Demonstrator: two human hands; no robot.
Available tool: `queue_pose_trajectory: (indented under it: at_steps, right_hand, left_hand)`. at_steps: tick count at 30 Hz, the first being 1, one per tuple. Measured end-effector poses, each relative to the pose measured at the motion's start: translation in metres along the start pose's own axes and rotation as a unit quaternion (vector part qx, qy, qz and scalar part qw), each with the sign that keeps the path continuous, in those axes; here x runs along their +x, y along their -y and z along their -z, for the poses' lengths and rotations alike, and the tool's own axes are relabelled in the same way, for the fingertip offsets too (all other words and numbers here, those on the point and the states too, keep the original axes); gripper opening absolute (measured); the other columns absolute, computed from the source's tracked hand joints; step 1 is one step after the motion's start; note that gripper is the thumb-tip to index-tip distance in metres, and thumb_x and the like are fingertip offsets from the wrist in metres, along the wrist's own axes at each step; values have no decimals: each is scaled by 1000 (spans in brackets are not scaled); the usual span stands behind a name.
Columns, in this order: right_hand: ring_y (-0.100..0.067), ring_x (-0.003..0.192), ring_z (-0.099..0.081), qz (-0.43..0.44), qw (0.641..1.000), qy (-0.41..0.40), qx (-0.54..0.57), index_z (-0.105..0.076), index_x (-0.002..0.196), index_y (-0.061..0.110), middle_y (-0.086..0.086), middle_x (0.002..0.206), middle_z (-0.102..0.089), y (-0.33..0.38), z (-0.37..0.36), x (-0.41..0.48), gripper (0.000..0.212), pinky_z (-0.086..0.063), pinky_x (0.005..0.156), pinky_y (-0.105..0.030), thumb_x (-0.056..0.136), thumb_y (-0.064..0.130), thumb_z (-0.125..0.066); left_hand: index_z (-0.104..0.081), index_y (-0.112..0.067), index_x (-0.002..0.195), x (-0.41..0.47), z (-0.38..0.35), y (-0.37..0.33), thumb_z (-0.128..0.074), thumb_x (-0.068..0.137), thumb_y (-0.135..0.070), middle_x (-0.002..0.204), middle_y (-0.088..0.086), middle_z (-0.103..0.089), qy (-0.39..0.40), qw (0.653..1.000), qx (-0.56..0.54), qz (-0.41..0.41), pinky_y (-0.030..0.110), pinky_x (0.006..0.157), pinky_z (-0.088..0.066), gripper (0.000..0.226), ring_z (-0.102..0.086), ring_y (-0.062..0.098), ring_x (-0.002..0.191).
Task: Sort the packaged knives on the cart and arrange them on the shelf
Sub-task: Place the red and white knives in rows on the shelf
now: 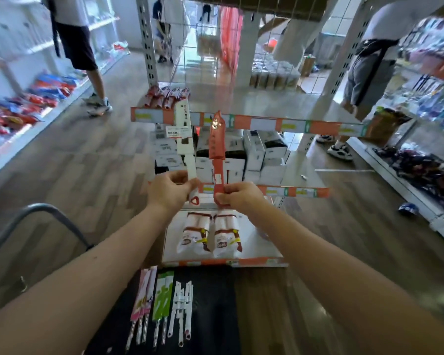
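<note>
Knives stand upright before the shelf (246, 123): left hand (170, 188) pinches the white knife (183, 129) by its handle, right hand (237, 195) grips the red knife (217, 142). More packs (162, 298) lie on the near cart (210, 311).

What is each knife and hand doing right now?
white knife, upright, packaged, pinched by left hand.
red knife, upright, packaged, gripped by right hand.
pink knives, lying flat on the cart.
green knives, lying flat on the cart.
other white knives, lying flat on the cart.
</note>
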State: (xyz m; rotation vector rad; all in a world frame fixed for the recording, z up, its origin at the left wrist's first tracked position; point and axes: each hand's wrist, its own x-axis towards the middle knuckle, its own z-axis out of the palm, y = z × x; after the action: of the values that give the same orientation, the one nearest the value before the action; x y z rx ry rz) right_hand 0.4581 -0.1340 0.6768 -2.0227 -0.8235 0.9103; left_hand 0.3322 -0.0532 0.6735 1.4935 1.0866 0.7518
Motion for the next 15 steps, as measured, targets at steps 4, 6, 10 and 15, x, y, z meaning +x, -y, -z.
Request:
queue_pose_trajectory:
  at_steps: [4, 6, 10, 15]
  right_hand:
    - [-19, 100, -65, 5, 1000, 11, -8, -68, 109, 9, -4, 101, -68, 18, 8, -1, 24, -51, 93, -28, 86, 17, -65]
    - [-19, 97, -66, 8, 1000, 14, -9, -68, 107, 8, -4, 98, -68, 27, 10, 3, 23, -51, 96, -32, 86, 16, -66]
    - [-14, 87, -61, 15, 1000, 15, -7, -68, 108, 8, -1, 92, -64, 43, 11, 15, 24, -51, 95, -31, 86, 17, -66]
    - [-11, 80, -63, 18, 1000, 5, -7, -69, 105, 7, -1, 89, -65, 65, 15, 44, 23, -52, 90, -26, 85, 16, -67]
  left_hand:
    - [-63, -5, 106, 4, 8, -18, -68, 82, -15, 99, 10, -67, -7, 1000, -5, -11, 44, 83, -55, 26, -67, 26, 84]
    - [-61, -3, 109, 6, 12, -25, -65, 84, -13, 101, 12, -67, -3, 1000, -21, -1, 43, 83, -55, 27, -67, 27, 86]
    - [-61, -2, 110, 24, 21, -35, -66, 83, -13, 106, 16, -67, 4, 999, -36, 17, 47, 86, -54, 29, -67, 32, 92]
    - [-63, -1, 103, 66, 24, -49, -69, 81, -11, 97, 14, -67, -1, 999, -37, 16, 47, 88, -53, 24, -66, 34, 95]
